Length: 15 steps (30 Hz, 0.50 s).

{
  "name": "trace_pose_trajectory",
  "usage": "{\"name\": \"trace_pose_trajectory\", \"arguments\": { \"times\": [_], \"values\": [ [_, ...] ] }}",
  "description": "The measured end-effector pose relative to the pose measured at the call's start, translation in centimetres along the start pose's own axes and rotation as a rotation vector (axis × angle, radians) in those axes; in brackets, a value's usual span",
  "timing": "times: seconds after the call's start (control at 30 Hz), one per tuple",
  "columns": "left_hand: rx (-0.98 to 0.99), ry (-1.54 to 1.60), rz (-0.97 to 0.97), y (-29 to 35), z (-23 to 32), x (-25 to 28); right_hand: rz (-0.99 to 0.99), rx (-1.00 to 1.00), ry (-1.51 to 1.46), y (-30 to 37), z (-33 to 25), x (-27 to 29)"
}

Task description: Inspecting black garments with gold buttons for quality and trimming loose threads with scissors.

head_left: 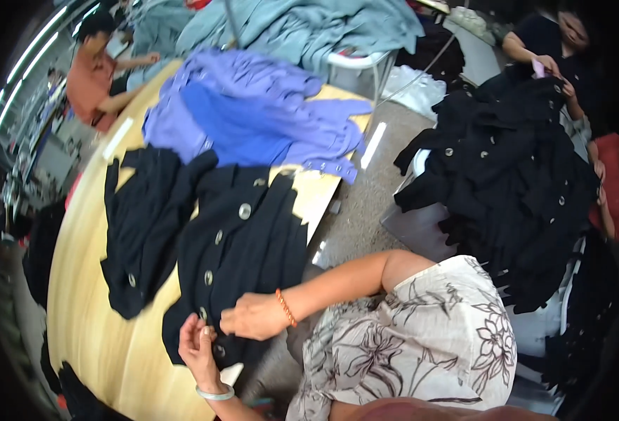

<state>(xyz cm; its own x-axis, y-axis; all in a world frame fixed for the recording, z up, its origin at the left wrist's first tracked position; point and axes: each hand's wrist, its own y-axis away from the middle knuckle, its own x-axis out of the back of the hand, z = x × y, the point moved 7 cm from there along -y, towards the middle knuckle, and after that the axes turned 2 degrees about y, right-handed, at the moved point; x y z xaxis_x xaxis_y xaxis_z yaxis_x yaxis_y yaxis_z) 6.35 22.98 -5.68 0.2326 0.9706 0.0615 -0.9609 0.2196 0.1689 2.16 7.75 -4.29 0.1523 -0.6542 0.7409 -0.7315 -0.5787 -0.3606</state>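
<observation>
A black cardigan (242, 242) with a row of large shiny buttons lies over the right edge of the table in front of me. At its lower end, my left hand (200, 349) pinches the front edge by a button (203, 313), thumb and fingers together. Close beside it, my right hand (257, 317) is closed, with its curled fingertips down on the same cloth. What lies right under those fingertips is hidden. Another black garment (144, 228) with a button rests just to the left.
Purple and blue garments (253, 116) are heaped on the wooden table (84, 295) farther off. Grey-green cloth (309, 28) is piled behind. To the right, black buttoned garments (506, 168) cover a stand, where a person (551, 49) handles one. Another person (95, 74) sits at far left.
</observation>
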Motion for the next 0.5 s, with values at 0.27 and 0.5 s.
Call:
{"name": "trace_pose_trajectory", "arguments": {
  "times": [0.27,0.5],
  "values": [
    [-0.091,-0.123,-0.003,-3.3,-0.5,-3.1,0.027,-0.092,-0.055,0.8,0.3,1.9],
    [0.019,0.04,-0.055,-1.4,-0.4,-2.9,0.081,-0.133,0.015,-0.3,-0.1,2.2]
  ]
}}
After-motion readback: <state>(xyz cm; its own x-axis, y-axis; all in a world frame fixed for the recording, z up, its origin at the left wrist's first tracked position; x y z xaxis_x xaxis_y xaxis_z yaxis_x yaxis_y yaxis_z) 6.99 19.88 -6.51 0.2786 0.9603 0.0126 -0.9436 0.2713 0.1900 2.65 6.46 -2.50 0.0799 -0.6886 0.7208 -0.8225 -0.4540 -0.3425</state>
